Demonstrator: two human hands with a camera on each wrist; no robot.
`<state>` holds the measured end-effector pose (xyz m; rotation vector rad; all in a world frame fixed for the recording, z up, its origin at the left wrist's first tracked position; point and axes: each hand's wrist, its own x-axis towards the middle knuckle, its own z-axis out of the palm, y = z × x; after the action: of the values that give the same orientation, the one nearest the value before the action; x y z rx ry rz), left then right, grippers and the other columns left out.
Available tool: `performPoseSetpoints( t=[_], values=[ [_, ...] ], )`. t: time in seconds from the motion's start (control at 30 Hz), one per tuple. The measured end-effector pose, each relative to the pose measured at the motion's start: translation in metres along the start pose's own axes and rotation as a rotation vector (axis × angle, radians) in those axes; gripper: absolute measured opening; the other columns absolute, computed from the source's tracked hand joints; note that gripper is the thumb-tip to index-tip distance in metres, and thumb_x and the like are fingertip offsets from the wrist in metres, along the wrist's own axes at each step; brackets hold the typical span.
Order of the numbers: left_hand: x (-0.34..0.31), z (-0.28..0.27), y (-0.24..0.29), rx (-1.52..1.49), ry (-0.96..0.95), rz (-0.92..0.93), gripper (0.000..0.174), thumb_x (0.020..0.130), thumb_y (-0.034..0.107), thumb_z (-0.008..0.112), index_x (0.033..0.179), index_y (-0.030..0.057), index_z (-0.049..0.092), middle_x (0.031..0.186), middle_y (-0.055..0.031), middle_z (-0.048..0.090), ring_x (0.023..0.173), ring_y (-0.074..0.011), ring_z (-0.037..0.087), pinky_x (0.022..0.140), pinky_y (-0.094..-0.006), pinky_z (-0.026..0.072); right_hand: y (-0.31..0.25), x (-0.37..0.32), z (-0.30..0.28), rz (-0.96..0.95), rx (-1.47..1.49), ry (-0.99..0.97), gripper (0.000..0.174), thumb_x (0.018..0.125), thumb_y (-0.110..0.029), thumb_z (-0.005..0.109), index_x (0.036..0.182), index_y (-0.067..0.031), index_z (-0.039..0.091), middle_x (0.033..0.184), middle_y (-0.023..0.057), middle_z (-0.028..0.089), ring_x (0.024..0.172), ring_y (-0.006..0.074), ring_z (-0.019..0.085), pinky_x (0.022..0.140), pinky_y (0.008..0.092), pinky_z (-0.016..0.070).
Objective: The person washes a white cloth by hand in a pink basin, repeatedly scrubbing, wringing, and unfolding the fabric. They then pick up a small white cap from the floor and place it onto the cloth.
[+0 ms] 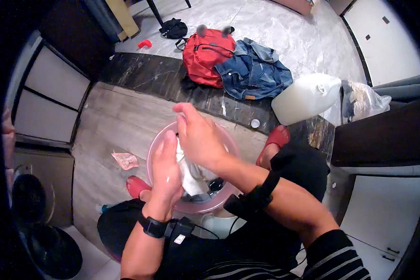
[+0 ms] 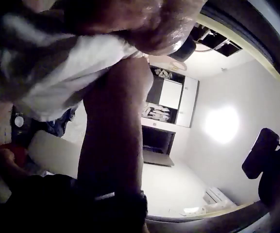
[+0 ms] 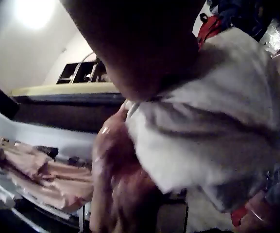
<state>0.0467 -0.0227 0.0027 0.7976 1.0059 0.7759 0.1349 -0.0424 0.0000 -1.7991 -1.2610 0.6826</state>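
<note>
A wet white cloth [image 1: 190, 179] hangs bunched between my two hands, above a pink basin [image 1: 150, 161] on the floor between my feet. My left hand [image 1: 165, 170], wet and shiny, grips it from the left with the thumb side up. From the other side my right hand [image 1: 198, 140] holds it, close against the left. Folds of the white cloth [image 3: 203, 131] spread large in the right wrist view, coming out from between the hands. Grey fabric and a small dark item [image 1: 215, 185] lie in the basin. My palms and most gripping fingers are hidden.
Red slippers [image 1: 279, 137] flank the basin. Beyond lie a red backpack [image 1: 209, 56], a denim garment [image 1: 254, 72] and a white plastic jug [image 1: 308, 98] on a dark stone strip. A pink paper note [image 1: 125, 160] lies left; cabinets [image 1: 382, 219] stand at right.
</note>
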Motion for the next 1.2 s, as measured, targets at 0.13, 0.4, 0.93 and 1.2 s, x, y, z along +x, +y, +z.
performPoseSetpoints(
  t=[0.13,0.4,0.93,1.2],
  values=[
    [0.018,-0.041,-0.018,-0.024,-0.118,-0.045,0.038,0.097,0.039,0.047,0.113,0.0052,0.055,0.098,-0.0049,0.062,0.090,-0.0168,0.060,0.076,-0.0326,0.0505,-0.006,-0.026,0.022,-0.140,0.076,-0.024,0.032,0.092,-0.023,0.046,0.119,-0.0067,0.051,0.078,0.0258,0.063,0.068,0.0414,0.063,0.060,0.0539,0.0493],
    [0.020,-0.037,-0.018,0.044,-0.099,-0.086,0.038,0.098,0.037,0.045,0.116,0.0052,0.054,0.101,-0.0051,0.061,0.092,-0.0157,0.059,0.078,-0.0294,0.0496,-0.001,-0.029,0.024,-0.244,0.128,0.091,0.024,0.090,-0.013,0.050,0.113,-0.0078,0.055,0.079,0.0245,0.062,0.075,0.0408,0.063,0.062,0.0457,0.0496],
    [0.023,-0.046,-0.026,-0.265,-0.250,-0.132,0.031,0.096,0.041,0.049,0.093,0.0105,0.056,0.082,-0.0011,0.058,0.076,-0.0144,0.058,0.066,-0.0314,0.0481,-0.005,-0.002,0.014,-0.082,0.108,0.120,0.021,0.088,-0.011,0.053,0.109,-0.0091,0.057,0.073,0.0215,0.061,0.062,0.0393,0.061,0.054,0.0446,0.0476],
    [0.004,-0.017,0.005,-0.318,-0.189,-0.187,0.033,0.100,0.037,0.042,0.100,0.0068,0.057,0.085,-0.0014,0.058,0.077,-0.0107,0.057,0.066,-0.0270,0.0473,-0.006,0.001,0.008,-0.040,0.025,0.096,0.022,0.086,-0.013,0.054,0.108,-0.0103,0.056,0.070,0.0213,0.061,0.058,0.0389,0.061,0.053,0.0476,0.0479]
  ],
)
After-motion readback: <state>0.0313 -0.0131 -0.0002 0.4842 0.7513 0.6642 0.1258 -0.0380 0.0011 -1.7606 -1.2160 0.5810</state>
